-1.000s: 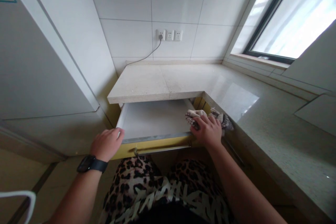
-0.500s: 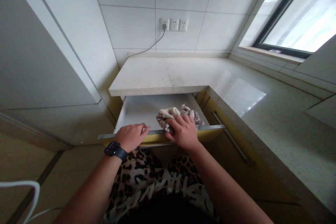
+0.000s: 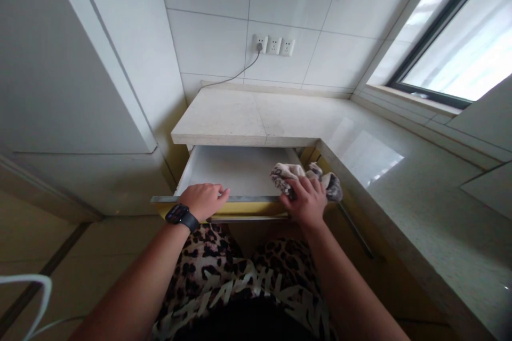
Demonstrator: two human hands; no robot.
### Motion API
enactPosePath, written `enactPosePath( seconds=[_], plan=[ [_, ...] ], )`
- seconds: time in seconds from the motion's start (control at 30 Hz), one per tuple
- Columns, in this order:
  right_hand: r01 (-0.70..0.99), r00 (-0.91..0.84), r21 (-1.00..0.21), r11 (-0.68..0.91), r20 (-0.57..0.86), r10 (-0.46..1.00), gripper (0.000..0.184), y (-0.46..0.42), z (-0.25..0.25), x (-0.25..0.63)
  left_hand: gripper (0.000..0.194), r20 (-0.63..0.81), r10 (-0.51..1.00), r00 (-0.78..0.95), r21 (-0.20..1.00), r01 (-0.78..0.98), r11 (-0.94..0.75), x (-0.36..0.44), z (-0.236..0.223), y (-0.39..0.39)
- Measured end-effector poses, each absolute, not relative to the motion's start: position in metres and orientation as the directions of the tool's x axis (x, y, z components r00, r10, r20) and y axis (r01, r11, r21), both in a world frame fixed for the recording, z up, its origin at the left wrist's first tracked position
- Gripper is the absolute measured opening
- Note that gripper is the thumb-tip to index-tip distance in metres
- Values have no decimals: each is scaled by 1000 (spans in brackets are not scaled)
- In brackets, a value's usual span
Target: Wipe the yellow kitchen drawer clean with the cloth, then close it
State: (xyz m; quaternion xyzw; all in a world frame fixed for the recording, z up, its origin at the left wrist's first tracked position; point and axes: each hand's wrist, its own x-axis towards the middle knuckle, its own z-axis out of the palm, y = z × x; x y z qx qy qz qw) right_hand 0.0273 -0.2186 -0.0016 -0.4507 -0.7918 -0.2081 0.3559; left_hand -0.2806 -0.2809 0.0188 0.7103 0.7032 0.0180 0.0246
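A yellow-fronted drawer (image 3: 236, 171) with a white inside stands pulled out under a pale stone worktop (image 3: 256, 117). My left hand (image 3: 205, 200), a black watch on its wrist, rests on the drawer's front rim with the fingers curled over it. My right hand (image 3: 306, 202) presses a crumpled, patterned beige cloth (image 3: 288, 175) against the drawer's right front corner. Part of the cloth hangs past the drawer's right side.
The worktop turns a corner and runs along the right under a window (image 3: 460, 48). A white wall panel (image 3: 60, 80) stands on the left. Three wall sockets (image 3: 274, 45) sit above the counter, one with a cable plugged in. A metal handle (image 3: 356, 229) runs along the cabinet at right.
My right hand has slid the cloth from the middle of the drawer's front to its right corner. My left hand stays on the front rim.
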Motion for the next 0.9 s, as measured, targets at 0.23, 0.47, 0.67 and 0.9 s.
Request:
enactPosePath(
  seconds=[0.23,0.47,0.67,0.9],
  plan=[
    [615,-579,28,788,695,427,40,-260,4,-55,53,-71,997,36,49,998,-33,-283,21,-280],
    [783,-416,36,621,773,480,38,-239,-8,16,55,1,1000,-3,67,998,3,-280,21,-281],
    [862,-223,-35,506,870,440,34,-219,-11,87,38,211,974,-82,70,995,69,-279,14,-281],
    [860,-238,-2,511,884,403,35,-227,-15,93,30,434,900,30,12,999,-39,-284,2,-283]
  ],
)
